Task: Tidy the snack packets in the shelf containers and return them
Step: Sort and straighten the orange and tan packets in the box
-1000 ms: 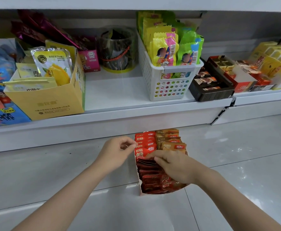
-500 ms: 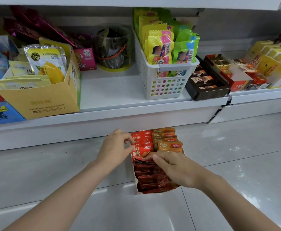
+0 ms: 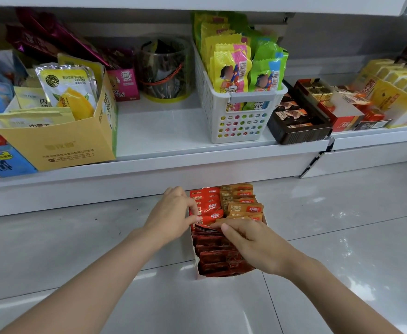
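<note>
A small box (image 3: 198,273) full of snack packets sits on the floor, just in front of the bottom shelf (image 3: 149,162). The red packets (image 3: 206,206) stand in a row on the left and the orange packets (image 3: 242,206) on the right. The left hand (image 3: 173,213) is at the box's left side, with bent fingers touching the red packets. The right hand (image 3: 248,237) lies over the middle, fingers curled down on the dark packets (image 3: 218,256) at the near end. I cannot tell if it pinches one.

The packets are thin and packed tight. I think a hard push could make the rows flop over or mix up. The box looks light, so it could slide or tip.
</note>
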